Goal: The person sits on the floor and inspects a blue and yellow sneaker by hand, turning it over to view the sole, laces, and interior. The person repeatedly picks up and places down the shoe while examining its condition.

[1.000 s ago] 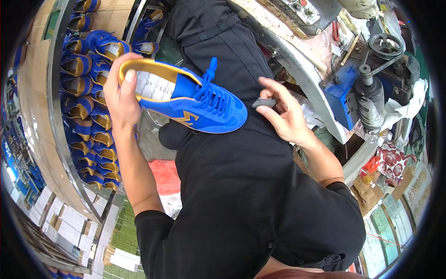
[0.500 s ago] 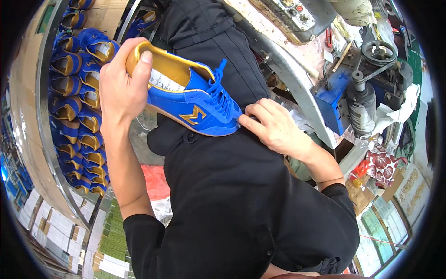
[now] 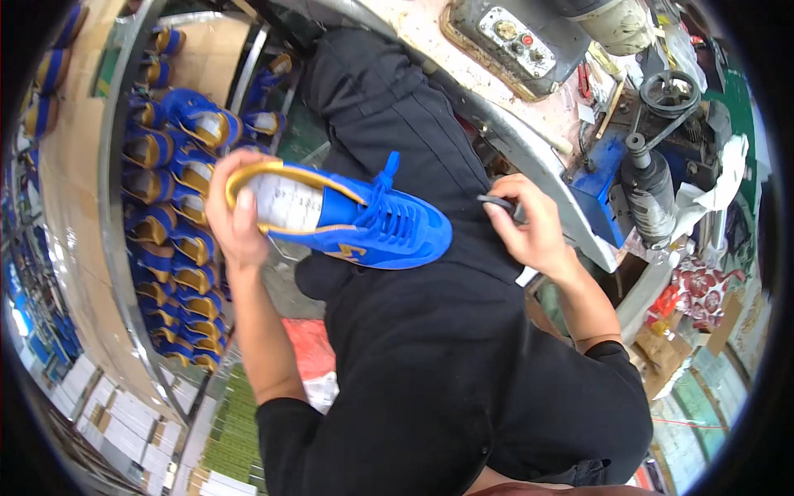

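Shoe (image 3: 360, 219), blue with a gold collar, is lying across the person's lap area, its opening facing up and its toe pointing rightward over the black trousers (image 3: 397, 107). The left hand (image 3: 231, 219) is holding it at the heel, this grip clamping with the thumb inside the opening and the fingers wrapping around the outside. White insole (image 3: 285, 202) is showing inside, blue laces (image 3: 389, 207) are running over the front with a loop sticking up, and a gold zigzag patch (image 3: 347, 251) is showing on the near side. The right hand (image 3: 533, 227) is hanging just beyond the toe, apart from it; its grip is closing thumb and fingers on a small dark piece (image 3: 496, 201), whose kind is too small to tell. To the left, a metal rack (image 3: 112, 178) is carrying rows of similar blue shoes (image 3: 194, 248). Beyond the knees, a counter (image 3: 397, 21) is supporting a control box (image 3: 513, 45) with a red button. Farther right, a black wheel (image 3: 670, 93) is standing near a blue box (image 3: 597, 215).
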Motion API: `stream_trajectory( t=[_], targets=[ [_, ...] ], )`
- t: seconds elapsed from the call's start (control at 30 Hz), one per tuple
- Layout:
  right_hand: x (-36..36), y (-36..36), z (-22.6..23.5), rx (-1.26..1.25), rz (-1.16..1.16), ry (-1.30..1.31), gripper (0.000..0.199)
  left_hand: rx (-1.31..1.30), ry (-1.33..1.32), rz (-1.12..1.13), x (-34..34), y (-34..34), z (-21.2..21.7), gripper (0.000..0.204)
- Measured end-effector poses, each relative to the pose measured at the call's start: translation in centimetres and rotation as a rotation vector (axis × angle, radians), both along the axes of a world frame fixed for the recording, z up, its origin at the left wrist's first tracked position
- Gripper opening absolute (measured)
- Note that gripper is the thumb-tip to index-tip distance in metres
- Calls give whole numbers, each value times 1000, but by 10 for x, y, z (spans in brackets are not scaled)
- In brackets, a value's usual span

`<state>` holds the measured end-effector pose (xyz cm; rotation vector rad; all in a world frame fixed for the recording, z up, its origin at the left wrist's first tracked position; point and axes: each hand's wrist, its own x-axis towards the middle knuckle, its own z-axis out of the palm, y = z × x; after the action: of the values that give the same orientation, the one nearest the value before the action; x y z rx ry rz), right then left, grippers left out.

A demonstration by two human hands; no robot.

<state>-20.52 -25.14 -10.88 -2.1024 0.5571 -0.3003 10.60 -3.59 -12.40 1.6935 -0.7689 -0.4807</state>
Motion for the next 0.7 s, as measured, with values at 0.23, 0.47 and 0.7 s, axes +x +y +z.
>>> stream_trajectory(
  t=[0.23, 0.47, 0.7],
  targets=[
    [27, -1, -4, 1169, -303, -326, 35, -536, 113, 109, -20, -23, 7, 62],
    [16, -46, 32, 577, -324, -663, 47, -489, -343, -137, -33, -42, 62, 64],
    [-5, -61, 7, 547, -658, -837, 41, -250, -657, -618, -29, -117, 68, 72]
  ],
)
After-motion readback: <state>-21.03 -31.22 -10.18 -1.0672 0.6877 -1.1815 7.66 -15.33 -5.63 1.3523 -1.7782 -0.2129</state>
